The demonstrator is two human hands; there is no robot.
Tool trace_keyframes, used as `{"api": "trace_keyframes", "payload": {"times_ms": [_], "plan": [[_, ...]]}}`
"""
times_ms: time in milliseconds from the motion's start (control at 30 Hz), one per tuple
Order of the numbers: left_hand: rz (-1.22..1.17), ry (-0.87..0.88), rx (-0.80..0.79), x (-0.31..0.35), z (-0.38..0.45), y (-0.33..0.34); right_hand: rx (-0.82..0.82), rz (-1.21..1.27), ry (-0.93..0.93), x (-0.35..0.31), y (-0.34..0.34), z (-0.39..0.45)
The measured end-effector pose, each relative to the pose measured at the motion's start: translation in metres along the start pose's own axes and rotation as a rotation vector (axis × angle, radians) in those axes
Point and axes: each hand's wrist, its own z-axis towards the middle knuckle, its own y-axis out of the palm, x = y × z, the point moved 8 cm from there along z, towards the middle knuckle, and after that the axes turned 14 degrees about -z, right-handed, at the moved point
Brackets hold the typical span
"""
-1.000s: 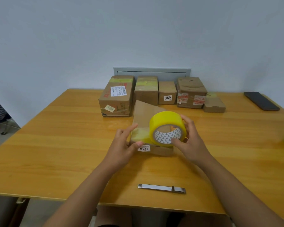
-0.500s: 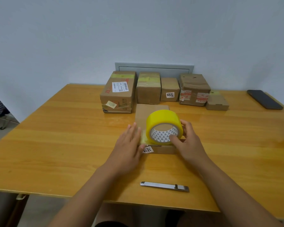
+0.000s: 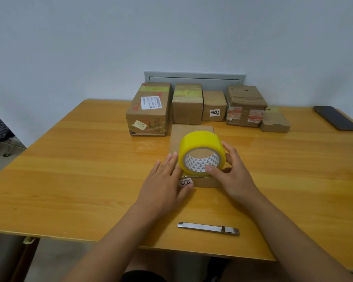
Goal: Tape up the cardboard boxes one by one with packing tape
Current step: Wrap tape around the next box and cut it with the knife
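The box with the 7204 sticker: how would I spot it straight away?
Look along the far edge of the yellow wooden table, where five brown cardboard boxes stand in a row by the wall. The small plain cardboard box is the middle one, alone in bearing a white sticker reading 7204.

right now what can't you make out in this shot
Head view only:
- Flat box seam: hidden by tape roll and both hands.
- Tape's free end: under left hand.
- Right hand fingertips behind the roll.
- Shipping label print: too small.
- Green thing at right edge: cropped.
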Motion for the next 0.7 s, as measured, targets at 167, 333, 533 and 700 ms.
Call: {"api": "trace_keyframes", "payload": {"times_ms": [167,333,533,700], "plan": [[0.02,0.026,-0.006,0.0,-0.001,-0.004,-0.021,-0.003,-0.004,-0.002,-0.013,0.004],[-0.027,0.032,0.004,0.005,-0.003,-0.008,0.084,-0.037,0.001,0.005,-0.039,-0.001],[0.039,0.028,-0.035,0.012,-0.002,-0.003,0.073,0.072,0.069,0.02,-0.021,-0.003],[0.032,0.124,-0.011,0.029,0.003,-0.003,0.039,0.074,0.082,0.024,-0.01,-0.005]]}}
